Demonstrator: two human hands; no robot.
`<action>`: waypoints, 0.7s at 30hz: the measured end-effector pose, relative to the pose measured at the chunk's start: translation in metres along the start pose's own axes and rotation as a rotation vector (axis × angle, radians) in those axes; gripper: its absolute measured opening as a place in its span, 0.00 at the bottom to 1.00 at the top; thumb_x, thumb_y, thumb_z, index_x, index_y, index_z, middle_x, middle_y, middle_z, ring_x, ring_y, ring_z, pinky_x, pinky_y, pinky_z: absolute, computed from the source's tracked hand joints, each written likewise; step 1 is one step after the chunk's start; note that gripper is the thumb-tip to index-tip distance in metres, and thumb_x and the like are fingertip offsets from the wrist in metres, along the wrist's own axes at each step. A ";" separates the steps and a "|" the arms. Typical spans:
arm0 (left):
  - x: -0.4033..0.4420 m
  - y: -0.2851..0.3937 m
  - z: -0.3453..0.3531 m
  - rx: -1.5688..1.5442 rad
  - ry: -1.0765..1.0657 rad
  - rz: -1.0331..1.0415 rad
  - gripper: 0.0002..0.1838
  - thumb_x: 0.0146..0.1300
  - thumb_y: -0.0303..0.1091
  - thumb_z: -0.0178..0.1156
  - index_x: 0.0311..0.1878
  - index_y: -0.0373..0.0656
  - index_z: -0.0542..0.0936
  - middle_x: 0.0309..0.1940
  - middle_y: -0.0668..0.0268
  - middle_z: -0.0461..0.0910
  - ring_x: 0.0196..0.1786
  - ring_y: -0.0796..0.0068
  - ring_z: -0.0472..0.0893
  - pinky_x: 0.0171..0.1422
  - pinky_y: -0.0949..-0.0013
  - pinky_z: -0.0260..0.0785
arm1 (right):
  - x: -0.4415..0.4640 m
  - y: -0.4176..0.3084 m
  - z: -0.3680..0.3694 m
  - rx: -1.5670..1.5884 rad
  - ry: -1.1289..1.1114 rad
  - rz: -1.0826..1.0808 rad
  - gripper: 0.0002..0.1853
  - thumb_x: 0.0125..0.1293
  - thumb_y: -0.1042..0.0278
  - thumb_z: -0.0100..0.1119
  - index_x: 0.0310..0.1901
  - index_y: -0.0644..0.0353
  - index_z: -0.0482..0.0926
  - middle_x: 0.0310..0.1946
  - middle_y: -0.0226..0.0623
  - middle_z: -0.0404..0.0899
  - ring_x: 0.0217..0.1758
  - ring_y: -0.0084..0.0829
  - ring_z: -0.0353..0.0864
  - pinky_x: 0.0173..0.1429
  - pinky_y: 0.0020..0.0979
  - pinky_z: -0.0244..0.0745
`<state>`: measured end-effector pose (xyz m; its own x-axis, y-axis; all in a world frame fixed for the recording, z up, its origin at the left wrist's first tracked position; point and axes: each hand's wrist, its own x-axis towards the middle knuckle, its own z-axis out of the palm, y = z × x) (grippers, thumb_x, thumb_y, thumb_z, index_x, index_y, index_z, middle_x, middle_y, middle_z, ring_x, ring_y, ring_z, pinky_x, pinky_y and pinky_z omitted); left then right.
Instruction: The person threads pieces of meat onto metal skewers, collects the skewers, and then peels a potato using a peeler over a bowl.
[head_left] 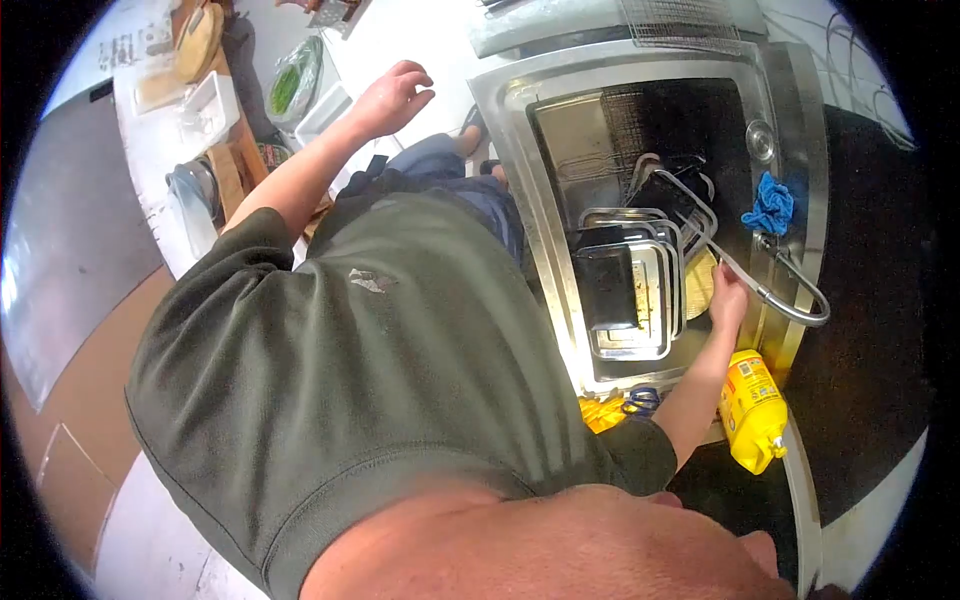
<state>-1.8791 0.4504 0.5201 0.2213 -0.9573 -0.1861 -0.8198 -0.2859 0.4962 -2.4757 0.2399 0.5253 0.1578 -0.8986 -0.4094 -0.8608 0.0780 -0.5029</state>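
Yellow piece (699, 288) is beside stacked trays (652, 310) in steel sink (503, 115), my left fingers (412, 70) half-spread, my right fingers' (721, 274) grip I cannot tell.

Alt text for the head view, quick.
A person's right hand is over a metal sink, beside a curved tap and stacked trays; whether it holds anything is unclear. The left hand, away from the sink, looks empty; a yellow bottle is beside the sink.

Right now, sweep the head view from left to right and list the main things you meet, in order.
Clear plastic bag with green contents → left hand → stacked metal trays in the sink → right hand → blue cloth.
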 end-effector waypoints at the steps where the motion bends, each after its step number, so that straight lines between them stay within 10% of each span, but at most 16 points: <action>1: 0.002 0.002 -0.001 0.000 -0.006 -0.004 0.11 0.63 0.35 0.59 0.43 0.39 0.80 0.48 0.58 0.75 0.37 0.67 0.81 0.45 0.65 0.74 | 0.007 0.004 0.004 0.009 0.005 0.042 0.11 0.60 0.69 0.63 0.40 0.69 0.79 0.34 0.43 0.83 0.37 0.31 0.81 0.45 0.31 0.73; 18: -0.019 0.009 0.011 -0.057 -0.080 -0.119 0.12 0.63 0.37 0.59 0.44 0.39 0.80 0.48 0.58 0.75 0.41 0.63 0.80 0.46 0.64 0.73 | 0.020 0.118 -0.028 0.450 0.248 0.257 0.04 0.64 0.73 0.60 0.39 0.61 0.78 0.37 0.29 0.79 0.44 0.20 0.76 0.50 0.21 0.68; 21: -0.019 0.005 0.009 -0.036 -0.062 -0.116 0.12 0.63 0.37 0.58 0.44 0.39 0.80 0.48 0.58 0.75 0.40 0.64 0.80 0.46 0.63 0.73 | 0.025 0.108 -0.031 0.907 0.388 0.239 0.06 0.65 0.72 0.58 0.43 0.63 0.77 0.41 0.34 0.79 0.46 0.26 0.78 0.54 0.26 0.73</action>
<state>-1.8926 0.4674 0.5186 0.2792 -0.9136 -0.2956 -0.7711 -0.3968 0.4979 -2.5795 0.2124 0.4838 -0.2772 -0.8821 -0.3809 -0.1319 0.4277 -0.8943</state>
